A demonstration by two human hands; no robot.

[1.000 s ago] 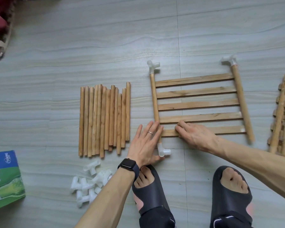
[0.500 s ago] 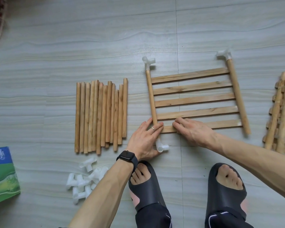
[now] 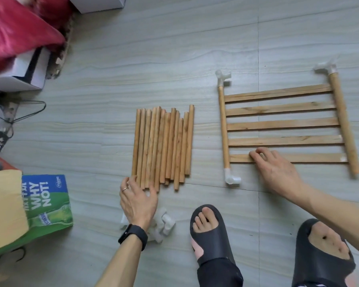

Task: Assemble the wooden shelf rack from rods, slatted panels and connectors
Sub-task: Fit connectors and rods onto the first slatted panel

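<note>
Wood on grey floor [image 3: 174, 59] tile: loose rods [image 3: 164, 146] side by side in a row around mid-floor, and to their right the panel [image 3: 282, 125], lying flat, five slats between two side rods. White plastic on three of its corners: far-left connector [image 3: 223, 76], far-right connector [image 3: 327, 68], near-left connector [image 3: 232, 180]. Near-right rod end [image 3: 355, 172] bare. Spread wide and holding nothing, the left hand [image 3: 138, 201], with ring [image 3: 124, 189] and black watch [image 3: 134, 235], low over the heap of spare connectors [image 3: 164, 224] at the near ends of the loose rods; touching them or not, impossible to tell. On the nearest slat [image 3: 311, 157], close to the left side rod, the right hand [image 3: 276, 170], fingers bent and hooked over the slat's far edge, pinning the panel down. Probably next: a connector for the bare corner. Risks from here: pulling the wrong-shaped piece out of a jumbled heap; nudging the round rods out of their row with the wrist and sending them rolling; releasing the slat and pushing one-handed, skidding the panel over smooth tile or working the near-left joint loose; pressing crooked and jamming the rod end. Readable print: "WHY NOT!" in white on the blue and green box [image 3: 48, 204] toward the left side of the floor; small logo beside it not legible.
</note>
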